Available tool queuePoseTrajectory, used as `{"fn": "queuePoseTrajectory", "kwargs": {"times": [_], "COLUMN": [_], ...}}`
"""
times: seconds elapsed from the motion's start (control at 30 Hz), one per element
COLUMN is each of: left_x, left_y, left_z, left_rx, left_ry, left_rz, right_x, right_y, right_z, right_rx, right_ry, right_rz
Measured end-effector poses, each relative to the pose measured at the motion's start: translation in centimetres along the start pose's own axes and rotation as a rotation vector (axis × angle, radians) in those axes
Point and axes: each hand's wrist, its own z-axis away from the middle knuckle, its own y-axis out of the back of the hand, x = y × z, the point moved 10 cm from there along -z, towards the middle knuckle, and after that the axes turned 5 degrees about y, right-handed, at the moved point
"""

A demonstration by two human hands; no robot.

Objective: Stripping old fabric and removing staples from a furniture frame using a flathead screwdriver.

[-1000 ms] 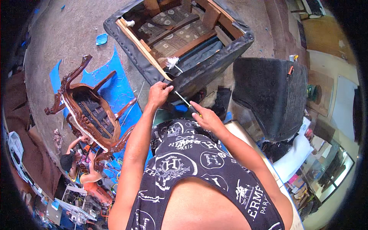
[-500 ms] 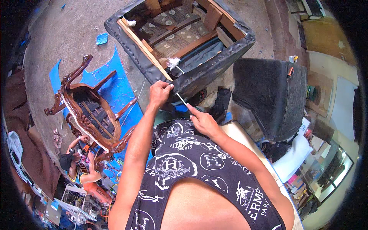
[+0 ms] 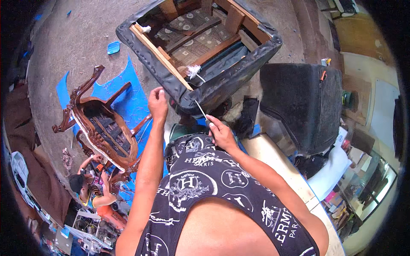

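A black-upholstered furniture frame (image 3: 164, 76) stands before me, its inside open to wooden slats and patterned fabric. My right hand (image 3: 221, 133) is closed round the lower end of a thin, straight, pale rod (image 3: 200, 108). The rod's far tip meets the black covering at the frame's near corner. To the left of that corner, apart from the covering, my left hand (image 3: 158, 104) is closed with fingers pinched; whatever they may hold is too small to see. A tuft of white stuffing (image 3: 193, 71) with a pale cord sits on the near inner edge.
At left a carved wooden chair (image 3: 106, 128) lies tipped on a blue sheet (image 3: 124, 70). A co-worker (image 3: 96, 190) works beside it. On the right stands a black upholstered panel (image 3: 301, 106) with an orange-handled tool (image 3: 323, 76). A pale tabletop (image 3: 273, 160) lies near my right arm.
My left hand has left the frame's near corner and moved to the left. My right hand keeps the rod at the corner, with its fingers slightly shifted.
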Motion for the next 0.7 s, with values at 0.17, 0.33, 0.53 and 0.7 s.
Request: {"fn": "queuePoseTrajectory", "kwargs": {"times": [0.17, 0.33, 0.53, 0.7], "left_x": [0.5, 3.2, 6.1, 6.7], "left_y": [-1.6, -6.1, -8.8, -8.9], "left_z": [2.3, 5.5, 8.0, 10.3], "left_rx": [-0.222, -0.365, -0.419, -0.334], "left_ry": [0.019, -0.205, -0.276, -0.424], "left_rz": [-0.077, -0.196, -0.239, -0.247], "right_x": [1.4, 0.8, -2.4, 1.0], "right_y": [0.7, 1.8, 5.7, 8.9], "right_z": [0.9, 2.5, 3.2, 2.6], "right_rx": [0.089, 0.08, 0.095, 0.2], "right_ry": [0.162, 0.188, 0.212, 0.119], "right_rz": [-0.036, -0.134, 0.126, 0.2]}}
